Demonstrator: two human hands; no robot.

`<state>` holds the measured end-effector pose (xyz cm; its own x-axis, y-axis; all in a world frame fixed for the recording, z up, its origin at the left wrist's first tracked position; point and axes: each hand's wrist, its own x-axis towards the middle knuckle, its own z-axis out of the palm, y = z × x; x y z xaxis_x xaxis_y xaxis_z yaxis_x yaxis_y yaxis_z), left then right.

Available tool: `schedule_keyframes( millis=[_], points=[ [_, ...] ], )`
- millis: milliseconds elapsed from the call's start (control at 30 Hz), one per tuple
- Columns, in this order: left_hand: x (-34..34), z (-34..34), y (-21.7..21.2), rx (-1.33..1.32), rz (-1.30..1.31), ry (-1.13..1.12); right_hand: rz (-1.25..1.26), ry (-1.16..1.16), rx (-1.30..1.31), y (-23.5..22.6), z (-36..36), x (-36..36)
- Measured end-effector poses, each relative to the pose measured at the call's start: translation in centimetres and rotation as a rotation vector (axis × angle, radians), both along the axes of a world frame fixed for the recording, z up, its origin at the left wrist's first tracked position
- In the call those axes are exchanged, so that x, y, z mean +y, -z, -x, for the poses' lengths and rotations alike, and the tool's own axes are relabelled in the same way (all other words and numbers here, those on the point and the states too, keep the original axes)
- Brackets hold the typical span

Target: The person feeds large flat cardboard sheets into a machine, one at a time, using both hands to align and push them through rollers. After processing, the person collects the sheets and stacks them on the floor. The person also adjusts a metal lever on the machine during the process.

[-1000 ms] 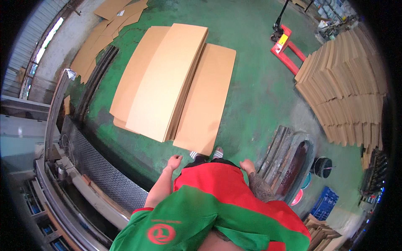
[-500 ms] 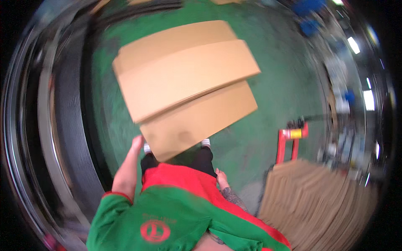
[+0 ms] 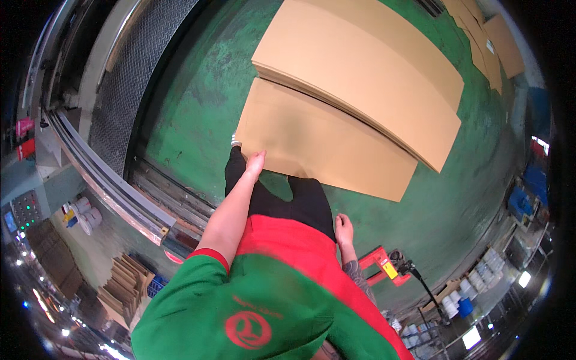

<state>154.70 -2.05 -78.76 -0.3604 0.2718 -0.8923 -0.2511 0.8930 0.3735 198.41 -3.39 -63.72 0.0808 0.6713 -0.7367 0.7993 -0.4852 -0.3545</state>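
Observation:
My left hand (image 3: pixel 256 162) is closed, with nothing visible in it. In the picture it overlaps the near edge of a flat brown cardboard sheet (image 3: pixel 324 141); I cannot tell whether they touch. My right hand (image 3: pixel 344 230) hangs beside my right thigh, its fingers loosely bent and a little apart, and holds nothing. A stack of flat cardboard sheets (image 3: pixel 360 72) lies on the far side of the nearer sheet and partly covers it. Both lie low in front of my legs.
A red handle frame (image 3: pixel 379 264) with a yellow label stands at my right. Along the left runs a dark textured metal plate (image 3: pixel 141 72) beside machine rails (image 3: pixel 108 180). Folded cardboard (image 3: pixel 125 287) stands at lower left, and more cardboard sheets (image 3: pixel 480 45) lie at far right.
The view has turned, so the cardboard sits farther right and at another slant. My left hand has come forward over the near sheet's edge. My right hand still hangs at my side.

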Motion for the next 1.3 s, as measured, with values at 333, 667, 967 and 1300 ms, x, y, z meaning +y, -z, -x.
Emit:
schedule_keyframes(
  millis=[333,667,967,1300],
  points=[
    [-7.1,8.6,18.7,0.119,0.223,0.246,0.057,-0.302,-0.209,3.1,8.3,-3.7],
    [-11.5,8.3,39.9,0.137,0.45,0.31,0.067,-0.271,-0.345,6.0,14.3,-7.3],
    [-5.3,17.0,37.3,0.466,0.126,0.185,0.098,-0.257,-0.344,5.8,16.7,-7.2],
    [-0.1,21.6,46.2,-0.398,-0.061,-0.029,0.09,-0.193,-0.356,6.4,15.2,-8.1]
  ],
)
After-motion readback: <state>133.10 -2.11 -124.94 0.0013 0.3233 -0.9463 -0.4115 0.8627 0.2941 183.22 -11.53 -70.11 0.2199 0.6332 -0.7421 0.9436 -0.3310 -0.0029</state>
